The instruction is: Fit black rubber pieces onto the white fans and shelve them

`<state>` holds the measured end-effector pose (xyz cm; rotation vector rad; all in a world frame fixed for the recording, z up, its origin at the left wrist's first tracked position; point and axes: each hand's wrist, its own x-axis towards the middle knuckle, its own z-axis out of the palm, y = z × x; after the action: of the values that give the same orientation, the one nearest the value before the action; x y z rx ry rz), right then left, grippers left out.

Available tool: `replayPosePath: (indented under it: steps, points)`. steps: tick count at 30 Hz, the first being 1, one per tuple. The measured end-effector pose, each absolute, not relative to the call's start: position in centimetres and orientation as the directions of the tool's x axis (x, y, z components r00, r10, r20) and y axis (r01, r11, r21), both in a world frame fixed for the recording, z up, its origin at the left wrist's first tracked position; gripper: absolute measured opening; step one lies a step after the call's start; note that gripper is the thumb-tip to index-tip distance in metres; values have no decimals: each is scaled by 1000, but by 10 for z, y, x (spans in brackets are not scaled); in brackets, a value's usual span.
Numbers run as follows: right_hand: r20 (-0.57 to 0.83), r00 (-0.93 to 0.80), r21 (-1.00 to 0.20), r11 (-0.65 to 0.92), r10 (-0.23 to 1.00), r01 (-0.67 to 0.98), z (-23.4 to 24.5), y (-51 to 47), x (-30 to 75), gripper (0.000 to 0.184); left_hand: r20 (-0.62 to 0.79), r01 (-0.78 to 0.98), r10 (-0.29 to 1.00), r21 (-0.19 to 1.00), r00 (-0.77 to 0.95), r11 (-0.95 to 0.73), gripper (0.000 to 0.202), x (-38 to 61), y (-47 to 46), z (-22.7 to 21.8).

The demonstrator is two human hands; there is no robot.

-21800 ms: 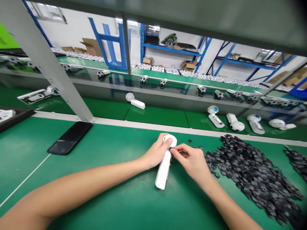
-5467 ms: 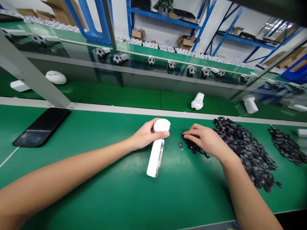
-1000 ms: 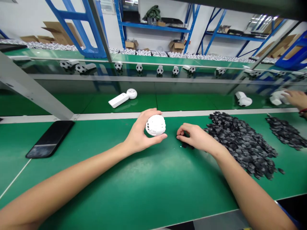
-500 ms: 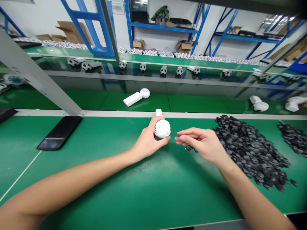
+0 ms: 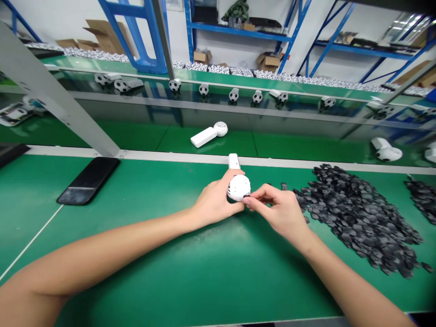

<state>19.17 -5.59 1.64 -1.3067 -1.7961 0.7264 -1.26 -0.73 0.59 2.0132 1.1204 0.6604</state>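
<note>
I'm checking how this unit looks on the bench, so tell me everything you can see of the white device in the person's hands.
The white plastic handheld device has a round, ball-like head pierced by small openings and a straight rectangular handle. It is held over the green bench mat by the left hand, which wraps beneath the head, with the handle pointing away from the person. The fingertips of the right hand touch the head's lower right side, where a small dark patch shows.

The slim, bare left forearm [image 5: 102,247] and right forearm [image 5: 340,277] taper at the wrists into narrow left hand [image 5: 214,202] and right hand [image 5: 281,213] (short, neatly trimmed fingernails [image 5: 247,203]), with nothing worn on them.
</note>
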Motion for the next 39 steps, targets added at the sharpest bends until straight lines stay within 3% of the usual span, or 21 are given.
replayPosePath:
  steps: [6, 11, 16, 21, 24, 27, 31, 39]
  points:
    - [370, -207, -598, 403, 906, 693, 18, -56, 195, 25, 42, 516, 837, 770, 545, -375, 87, -16, -10, 11]
    - [392, -272, -502, 452, 879, 737, 11, -56, 196, 32, 60, 479, 851, 805, 522, -350, 79, -17, -14, 6]
    - [341, -309, -483, 448, 888, 753, 10, -53, 196, 33, 80, 467, 842, 802, 534, -373, 74, -17, -13, 5]
    - [207, -483, -529, 513, 851, 676, 25, -44, 217, 22, 116, 382, 847, 855, 519, -352, 60, -17, -7, 3]
    - [143, -385, -547, 397, 912, 737, 35, -37, 247, 30, 150, 316, 851, 885, 503, -343, 53, -20, -2, 0]
    - [132, -275, -447, 305, 952, 841, 37, -29, 278, 28, 203, 240, 841, 901, 502, -361, 49, -23, 2, -1]
    - [39, -318, -364, 310, 947, 878, 32, -22, 296, 24, 243, 204, 835, 901, 494, -383, 45, -27, 4, -1]
    - [-37, -330, -328, 300, 943, 896, 25, -20, 292, 24, 166, 264, 880, 915, 444, -306, 51, -26, 2, -7]
